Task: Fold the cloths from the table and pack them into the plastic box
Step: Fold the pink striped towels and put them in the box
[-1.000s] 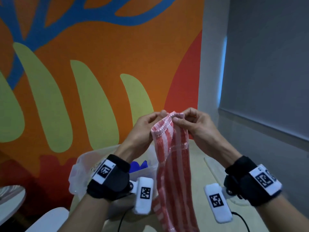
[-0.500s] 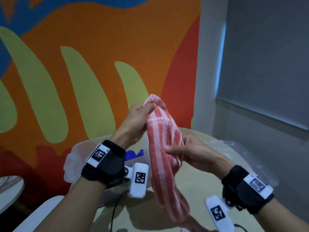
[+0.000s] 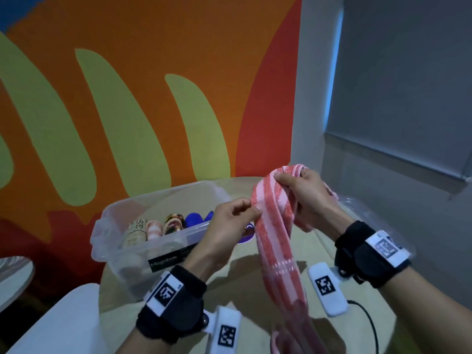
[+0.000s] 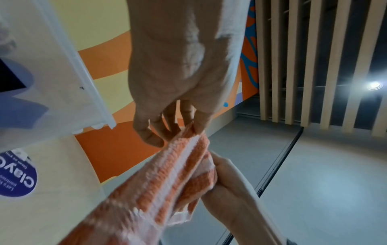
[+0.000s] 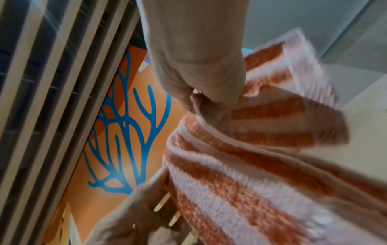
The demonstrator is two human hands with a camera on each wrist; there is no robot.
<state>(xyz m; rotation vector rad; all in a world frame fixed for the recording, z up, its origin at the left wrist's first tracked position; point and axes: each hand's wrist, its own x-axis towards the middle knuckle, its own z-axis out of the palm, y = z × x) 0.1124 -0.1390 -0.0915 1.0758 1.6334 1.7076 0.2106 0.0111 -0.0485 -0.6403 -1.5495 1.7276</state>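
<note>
A long red-and-white striped cloth [image 3: 275, 241] hangs in the air above the table, its lower end trailing out of the bottom of the head view. My right hand [image 3: 296, 190] grips its bunched top end; the same grip shows in the right wrist view, fingers curled round the striped cloth [image 5: 247, 159]. My left hand [image 3: 240, 213] pinches the cloth's left edge just below, seen as fingertips on the cloth [image 4: 180, 165] in the left wrist view. The clear plastic box [image 3: 122, 241] stands to the left, holding several rolled cloths [image 3: 153, 228].
The round beige table [image 3: 245, 284] bears the box and a clear lid [image 3: 357, 208] at the right. A black cable [image 3: 367, 320] lies near the front right. A white chair [image 3: 58, 320] stands at the lower left, the painted wall behind.
My right hand went from the cloth's middle up to grip its top end. My left hand came down from the top to pinch the edge lower. The view tipped down, showing the box's contents.
</note>
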